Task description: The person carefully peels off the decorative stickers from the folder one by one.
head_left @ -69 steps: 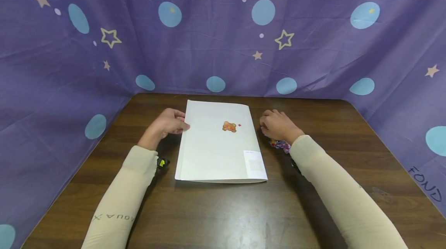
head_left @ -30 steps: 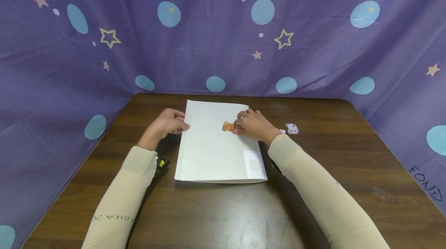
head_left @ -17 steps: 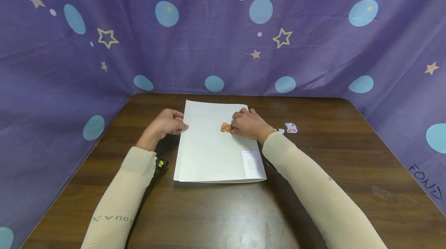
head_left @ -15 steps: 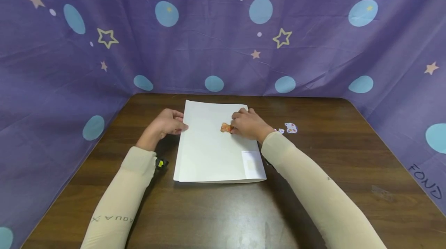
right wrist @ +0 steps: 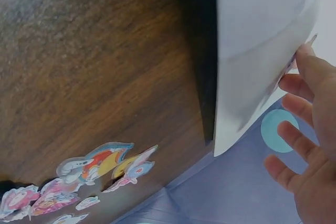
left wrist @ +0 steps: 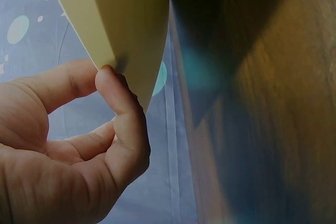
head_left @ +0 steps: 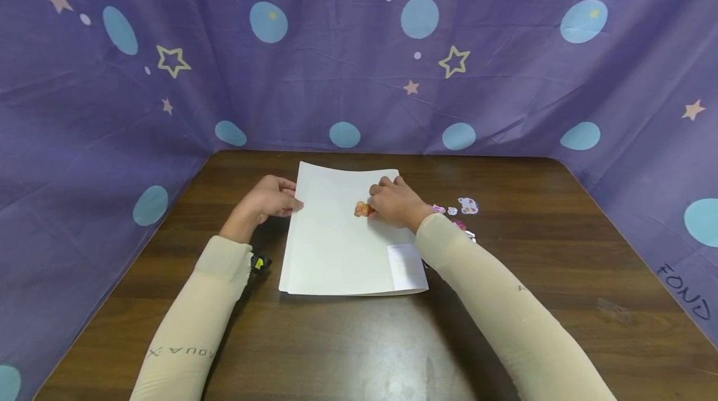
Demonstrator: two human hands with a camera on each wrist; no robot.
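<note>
A white folder [head_left: 331, 251] lies on the table, its near edge showing a slight gap between layers. My left hand [head_left: 272, 196] pinches its left edge between thumb and finger, as the left wrist view also shows. On the folder's upper part is a brown bear sticker [head_left: 361, 209]. Over its right side, the fingertips of my right hand [head_left: 397, 202] pinch the sticker's edge and bear on the folder, hiding part of the picture. In the right wrist view a small tip of the sticker [right wrist: 313, 40] stands out past the thumb.
Right of the folder lie several cut-out stickers, among them a white animal-face sticker [head_left: 468, 206] and a pink sticker [right wrist: 55, 198]. A pale label [head_left: 406, 267] is at the folder's lower right. A purple patterned curtain [head_left: 359, 89] surrounds the brown table [head_left: 252, 338].
My right hand has come from the loose stickers onto the bear sticker and shifted slightly left and nearer. The folder's top edge now dips. My left hand keeps its hold.
</note>
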